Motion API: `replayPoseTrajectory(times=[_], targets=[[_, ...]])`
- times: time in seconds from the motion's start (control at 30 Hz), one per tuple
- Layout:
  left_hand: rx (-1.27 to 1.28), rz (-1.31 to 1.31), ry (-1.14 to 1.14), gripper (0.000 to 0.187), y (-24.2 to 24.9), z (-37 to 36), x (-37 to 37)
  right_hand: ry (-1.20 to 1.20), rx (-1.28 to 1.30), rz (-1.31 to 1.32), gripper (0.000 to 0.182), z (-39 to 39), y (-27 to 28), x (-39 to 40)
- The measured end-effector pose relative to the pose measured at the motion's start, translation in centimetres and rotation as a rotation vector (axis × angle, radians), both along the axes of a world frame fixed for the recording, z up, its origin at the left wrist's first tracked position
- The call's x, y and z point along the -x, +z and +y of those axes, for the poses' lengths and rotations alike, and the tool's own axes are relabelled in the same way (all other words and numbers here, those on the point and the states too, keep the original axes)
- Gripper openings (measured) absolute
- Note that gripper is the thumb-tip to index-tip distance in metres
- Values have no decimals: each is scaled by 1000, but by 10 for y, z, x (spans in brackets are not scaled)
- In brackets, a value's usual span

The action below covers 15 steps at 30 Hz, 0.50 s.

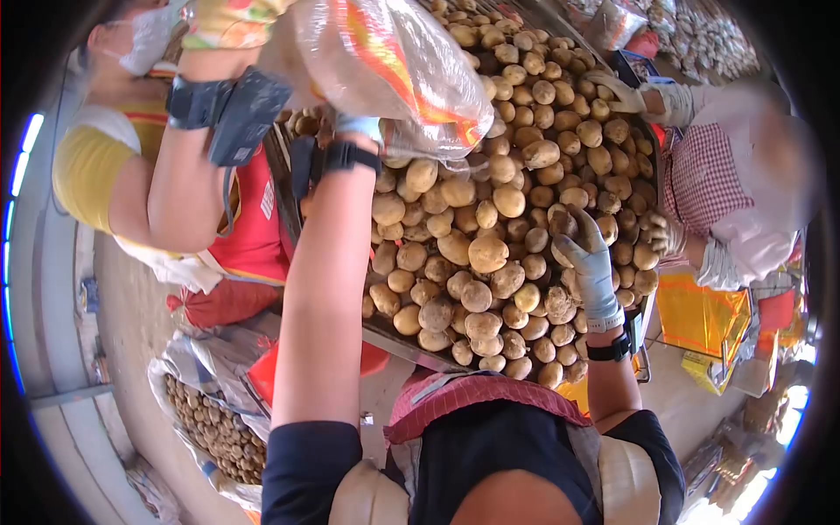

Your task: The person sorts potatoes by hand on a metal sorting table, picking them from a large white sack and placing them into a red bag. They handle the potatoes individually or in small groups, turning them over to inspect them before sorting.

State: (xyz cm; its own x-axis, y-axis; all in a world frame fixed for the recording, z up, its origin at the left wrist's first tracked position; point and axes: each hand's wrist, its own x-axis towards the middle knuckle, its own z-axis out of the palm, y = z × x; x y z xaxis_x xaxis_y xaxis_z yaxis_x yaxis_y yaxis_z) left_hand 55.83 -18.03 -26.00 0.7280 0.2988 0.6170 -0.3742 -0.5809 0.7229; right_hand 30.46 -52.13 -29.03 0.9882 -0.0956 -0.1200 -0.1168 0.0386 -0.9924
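My right hand [591, 271], in a pale blue glove, reaches into the heap of potatoes [477, 297]. Its thumb and fingers curve around a dark potato [562, 222] that lies among the others. My left hand [359, 127], also gloved, is at the far left part of the heap, beside a clear plastic bag [385, 61] with an orange and red stripe. The bag covers most of that hand, so its fingers are hidden. A co-worker's patterned glove [227, 22] is at the top of the bag.
The potatoes lie on a metal-edged table [411, 350]. One co-worker [254, 210] stands at the left; another's gloved hands [662, 234] touch potatoes at the right. A white sack of small potatoes [214, 420], a red sack [223, 304] and a yellow bag [700, 311] are around the table.
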Motion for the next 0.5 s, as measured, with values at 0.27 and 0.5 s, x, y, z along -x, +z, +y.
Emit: replayPoseTrajectory(times=[0.27,0.5], targets=[[-21,134,-212,44,19,25,-46,66,40,38,59,4,-9,26],[172,83,-105,40,9,49,81,56,227,-12,58,17,-26,31]])
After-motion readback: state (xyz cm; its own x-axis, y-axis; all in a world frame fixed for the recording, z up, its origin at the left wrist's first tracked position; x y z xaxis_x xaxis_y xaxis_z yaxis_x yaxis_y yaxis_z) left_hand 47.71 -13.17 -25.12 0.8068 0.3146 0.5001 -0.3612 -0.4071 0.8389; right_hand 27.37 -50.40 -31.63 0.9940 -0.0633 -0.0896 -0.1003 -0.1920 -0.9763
